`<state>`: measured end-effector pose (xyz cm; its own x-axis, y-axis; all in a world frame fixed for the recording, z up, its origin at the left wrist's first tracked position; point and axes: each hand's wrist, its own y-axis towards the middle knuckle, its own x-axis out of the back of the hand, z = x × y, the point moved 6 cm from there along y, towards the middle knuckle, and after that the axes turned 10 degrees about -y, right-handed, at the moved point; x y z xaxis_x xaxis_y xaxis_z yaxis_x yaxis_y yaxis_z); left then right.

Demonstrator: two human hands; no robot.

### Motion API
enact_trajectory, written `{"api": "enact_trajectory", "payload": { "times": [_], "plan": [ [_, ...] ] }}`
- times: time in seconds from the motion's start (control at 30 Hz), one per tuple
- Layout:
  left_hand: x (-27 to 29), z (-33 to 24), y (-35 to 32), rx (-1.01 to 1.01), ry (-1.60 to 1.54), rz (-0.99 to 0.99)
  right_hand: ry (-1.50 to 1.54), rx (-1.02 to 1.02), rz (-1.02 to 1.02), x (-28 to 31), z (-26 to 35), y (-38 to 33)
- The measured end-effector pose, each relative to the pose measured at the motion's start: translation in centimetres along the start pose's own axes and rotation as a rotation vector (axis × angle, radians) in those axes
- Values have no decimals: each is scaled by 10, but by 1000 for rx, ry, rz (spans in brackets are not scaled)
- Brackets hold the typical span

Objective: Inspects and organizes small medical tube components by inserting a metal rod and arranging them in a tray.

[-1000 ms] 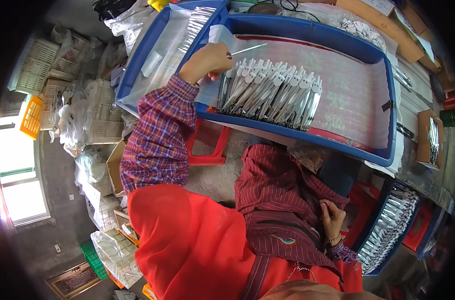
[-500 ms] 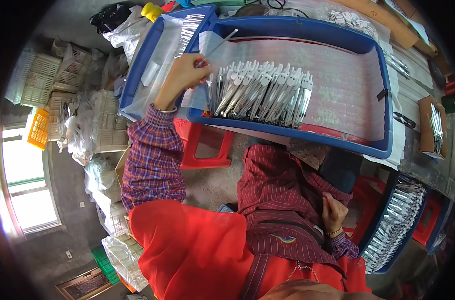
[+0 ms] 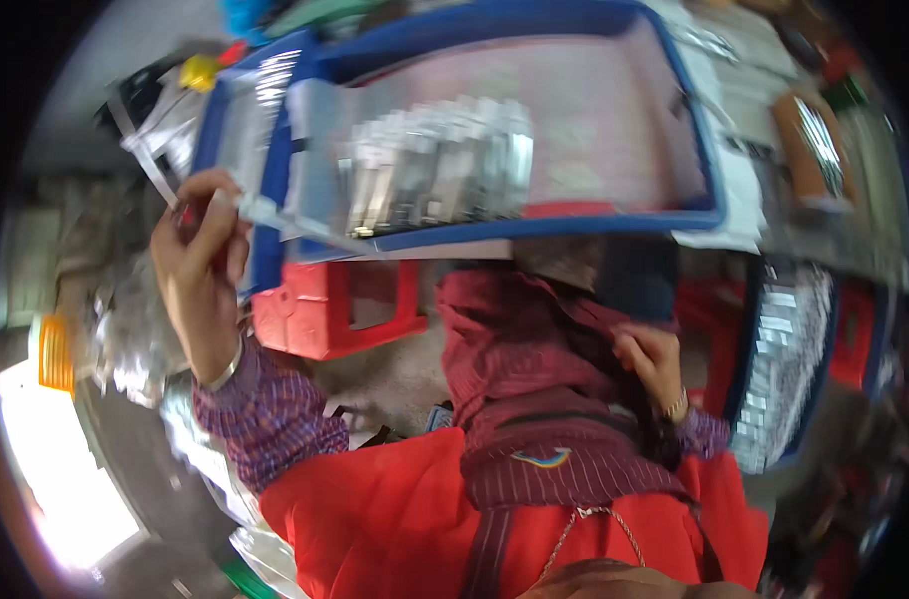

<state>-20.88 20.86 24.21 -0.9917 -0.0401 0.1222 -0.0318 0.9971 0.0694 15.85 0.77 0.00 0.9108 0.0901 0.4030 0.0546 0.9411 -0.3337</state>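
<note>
My left hand (image 3: 203,240) is raised at the left, beside the blue tray's near left corner. Its fingers are closed on slim silvery metal pieces, blurred by motion. One pale strip (image 3: 145,155) sticks up and left from the fingers; a white-and-silver arm (image 3: 300,224) points right. Whether they are joined is hidden in the grip. Inside the large blue tray (image 3: 574,222) stands a tight row of similar silvery pieces (image 3: 439,165). My right hand (image 3: 651,364) rests on the dark red striped apron (image 3: 534,349) over my lap, fingers curled; anything in them is hidden.
A narrower blue tray (image 3: 210,120) with silvery pieces adjoins at the left. On the right are a cardboard box (image 3: 809,150) of metal parts and, lower, a blue bin (image 3: 779,369) packed with pieces. A red stool (image 3: 295,314) stands under the table edge.
My left hand has moved left and down, away from the row of pieces, and now holds spread metal pieces. The whole view has shifted and blurred. My right hand stays on my lap.
</note>
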Motion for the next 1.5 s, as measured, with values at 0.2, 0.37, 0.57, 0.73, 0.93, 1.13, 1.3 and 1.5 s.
{"api": "enact_trajectory", "payload": {
  "times": [0.2, 0.37, 0.57, 0.73, 0.93, 1.13, 1.3, 1.5],
  "plan": [
    [-167, 77, -77, 403, -163, 556, 370, 136, 84, 4, 55, -3],
    [-248, 119, -127, 297, -167, 765, 478, 80, 73, 4, 54, -16],
    [-251, 147, -142, 115, 59, 773, 391, -231, 41, 5, -9, -18],
    [-208, 155, -148, 135, 228, 765, 610, -374, 111, 0, -39, -14],
    [-197, 159, -157, 169, 169, 842, 724, -445, 124, -4, -38, -13],
    [-198, 160, -160, 191, 155, 891, 671, -394, 114, -2, -41, -14],
    [-195, 157, -162, 184, 126, 883, 726, -297, 144, 2, -40, -16],
    [-193, 154, -164, 196, 128, 905, 439, -358, 4, 4, -37, -21]
  ]
}}
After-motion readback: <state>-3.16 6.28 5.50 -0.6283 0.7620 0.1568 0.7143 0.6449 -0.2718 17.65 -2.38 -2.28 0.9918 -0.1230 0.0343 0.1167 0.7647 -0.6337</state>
